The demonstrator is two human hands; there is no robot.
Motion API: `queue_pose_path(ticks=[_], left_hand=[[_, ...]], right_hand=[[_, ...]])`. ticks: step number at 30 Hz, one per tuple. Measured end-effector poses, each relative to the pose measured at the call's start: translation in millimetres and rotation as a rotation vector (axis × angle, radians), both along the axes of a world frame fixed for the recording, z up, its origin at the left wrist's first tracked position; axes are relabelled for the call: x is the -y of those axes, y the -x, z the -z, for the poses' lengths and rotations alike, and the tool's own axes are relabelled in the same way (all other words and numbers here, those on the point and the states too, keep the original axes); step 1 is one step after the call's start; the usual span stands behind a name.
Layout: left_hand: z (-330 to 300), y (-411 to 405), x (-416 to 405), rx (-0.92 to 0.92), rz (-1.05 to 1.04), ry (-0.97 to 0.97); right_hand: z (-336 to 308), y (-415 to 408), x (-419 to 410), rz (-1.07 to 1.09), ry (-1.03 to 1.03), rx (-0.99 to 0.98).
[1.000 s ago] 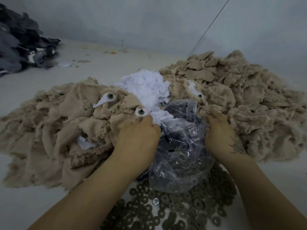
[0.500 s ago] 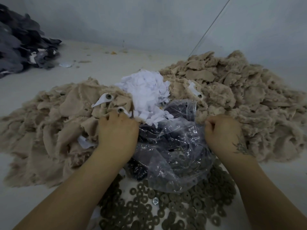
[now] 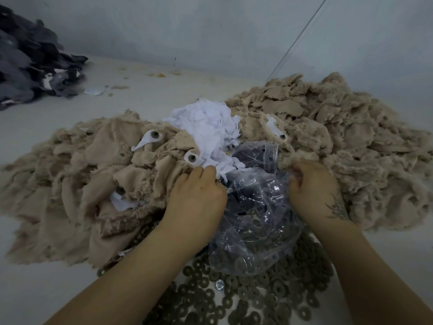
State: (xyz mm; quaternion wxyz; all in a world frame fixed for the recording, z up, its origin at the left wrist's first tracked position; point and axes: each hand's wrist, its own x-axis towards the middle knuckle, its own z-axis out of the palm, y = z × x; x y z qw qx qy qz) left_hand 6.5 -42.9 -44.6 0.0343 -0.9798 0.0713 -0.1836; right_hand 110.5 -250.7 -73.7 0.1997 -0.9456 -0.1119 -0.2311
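Head view: our right hand [image 3: 314, 191] grasps the plastic bag [image 3: 255, 221] by its rim; our left hand's [image 3: 194, 205] grip we cannot tell. Uneven tugging could spill it onto the washers [image 3: 269, 299].

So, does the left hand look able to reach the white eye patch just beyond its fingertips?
Probably yes: the white eye patch lies uncovered on the tan plush just past the left hand, nothing between.

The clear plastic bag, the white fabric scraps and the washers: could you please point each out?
clear plastic bag [image 3: 257, 219]: head view, its crumpled middle.
white fabric scraps [image 3: 203, 127]: head view, top of heap.
washers [image 3: 278, 289]: head view, middle of spread.
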Motion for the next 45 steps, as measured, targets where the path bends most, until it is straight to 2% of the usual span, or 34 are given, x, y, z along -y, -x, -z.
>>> queue_pose_path(ticks=[3,7,12,14,18,21,24,27,29,32,34,38,39,41,43,45], left_hand=[[3.5,-1.1,-0.3,-0.006,-0.003,-0.014],[14.1,-2.3,-0.8,-0.029,0.001,-0.026],[14.6,-5.1,2.7,-0.042,0.013,0.051],[16.7,-6.7,4.8,-0.060,0.062,0.214],[9.1,-12.4,19.7,-0.075,0.263,0.849],[5.0,-15.0,25.1,-0.042,0.282,1.067],[12.6,-15.8,22.6,-0.029,0.254,1.199],[21.2,-15.6,16.2,0.062,0.182,1.290],[20.2,-12.5,10.3,0.106,0.177,1.411],[17.3,-8.8,-0.2,0.218,0.148,1.428],[18.1,-7.7,-3.8,0.230,0.159,1.444],[22.4,-5.8,-0.6,-0.073,0.262,1.524],[22.5,-4.5,1.7,-0.095,0.261,1.515],[20.5,-3.8,2.7,-0.009,0.214,1.531],[16.1,-6.6,-2.3,0.076,0.190,1.676],[10.4,-8.0,-8.3,0.055,0.207,1.888]], right_hand=[[-7.5,3.3,-0.4,0.042,-0.135,0.145],[-13.1,10.9,-5.6,0.022,-0.266,0.232],[-18.8,23.0,-14.9,-0.076,-0.293,0.316],[-22.8,31.2,-24.5,-0.173,-0.271,0.312],[-25.7,53.3,-48.0,-0.467,-0.316,0.171],[-27.1,61.0,-55.2,-0.627,-0.351,0.149],[-28.7,56.9,-49.0,-0.583,-0.340,0.093],[-23.2,45.6,-40.3,-0.477,-0.115,-0.061],[-17.0,38.1,-36.9,-0.392,-0.037,-0.077],[-16.4,33.3,-32.7,-0.269,-0.116,-0.037],[-17.5,35.9,-33.6,-0.256,-0.223,-0.052],[-22.9,51.8,-48.5,-0.222,-0.503,-0.223],[-24.8,56.2,-51.4,-0.261,-0.588,-0.296],[-30.1,62.0,-53.5,-0.324,-0.738,-0.373],[-34.0,61.5,-49.5,-0.317,-0.786,-0.333],[-37.0,60.0,-47.1,-0.314,-0.863,-0.352]])
